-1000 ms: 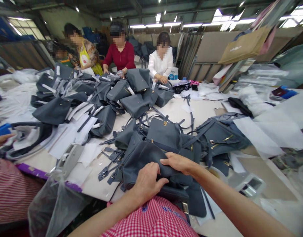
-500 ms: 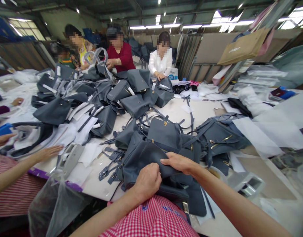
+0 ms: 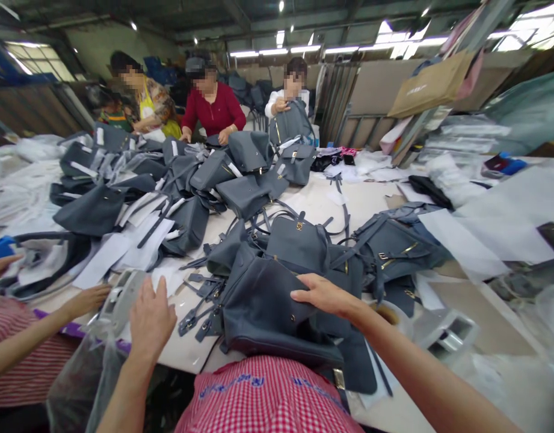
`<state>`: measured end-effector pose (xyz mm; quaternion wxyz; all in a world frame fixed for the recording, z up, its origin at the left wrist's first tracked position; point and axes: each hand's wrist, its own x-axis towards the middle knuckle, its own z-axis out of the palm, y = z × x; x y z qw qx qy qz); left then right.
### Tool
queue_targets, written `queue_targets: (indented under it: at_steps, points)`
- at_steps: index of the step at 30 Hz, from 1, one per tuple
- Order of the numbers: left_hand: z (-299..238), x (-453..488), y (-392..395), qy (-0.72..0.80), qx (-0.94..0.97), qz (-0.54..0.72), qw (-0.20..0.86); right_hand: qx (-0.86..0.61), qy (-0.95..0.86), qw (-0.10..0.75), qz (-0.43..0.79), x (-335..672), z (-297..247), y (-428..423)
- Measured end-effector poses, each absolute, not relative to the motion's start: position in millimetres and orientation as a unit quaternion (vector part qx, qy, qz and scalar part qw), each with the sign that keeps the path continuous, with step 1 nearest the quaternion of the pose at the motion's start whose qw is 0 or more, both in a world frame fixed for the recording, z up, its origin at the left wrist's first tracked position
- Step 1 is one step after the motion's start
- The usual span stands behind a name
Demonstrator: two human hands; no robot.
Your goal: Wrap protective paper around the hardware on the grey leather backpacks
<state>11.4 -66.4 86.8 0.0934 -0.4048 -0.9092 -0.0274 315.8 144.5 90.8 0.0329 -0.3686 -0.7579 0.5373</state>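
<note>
A dark grey-blue leather bag [image 3: 263, 307] lies on the table right in front of my body, a small metal stud showing on its side. My right hand [image 3: 326, 296] grips its upper right part, thumb toward the left; some fingers are hidden. Off to the left, my left hand [image 3: 153, 319] is raised with fingers apart and holds nothing. Beside it stands a grey tape dispenser [image 3: 121, 300], which a neighbour's hand [image 3: 89, 300] reaches. Straps with buckles [image 3: 204, 313] spread out at the bag's left, and another bag with a gold clasp [image 3: 297, 243] rests behind it.
A heap of similar bags [image 3: 245, 195] covers the table's far left. More strapped bags [image 3: 394, 246] lie at the right, near a second tape dispenser [image 3: 452, 337] and white sheets [image 3: 461, 240]. Several people work across the table, one holding up a bag [image 3: 292, 120].
My left hand has let go of the bag and moved left toward the tape dispenser, its fingers opening. My right hand stays on the bag. Across the table, a person has lifted a bag.
</note>
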Motion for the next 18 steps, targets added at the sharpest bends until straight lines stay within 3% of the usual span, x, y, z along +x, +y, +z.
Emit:
queue_targets:
  at_steps: [3, 7, 12, 15, 18]
  points:
    - [82.0, 11.8, -68.1, -0.901, -0.423, -0.097, 0.018, -0.343, -0.795, 0.056, 0.498, 311.8, 97.6, 141.0]
    - [85.9, 42.7, -43.0, -0.790, -0.567, -0.226, 0.059, -0.300, -0.894, 0.065, 0.325, 310.1, 104.2, 116.5]
    - [112.2, 98.9, -2.0, -0.610, -0.762, -0.216, -0.006, -0.292, -0.948, 0.049, 0.115, 295.8, 95.9, 69.2]
    - [119.7, 125.4, 12.8, -0.518, -0.833, -0.172, -0.086, -0.293, -0.943, 0.118, 0.100, 294.1, 87.9, 53.2]
    - [116.7, 134.3, 16.4, -0.519, -0.832, -0.166, -0.102, -0.296, -0.905, 0.242, 0.188, 312.7, 80.5, 50.8]
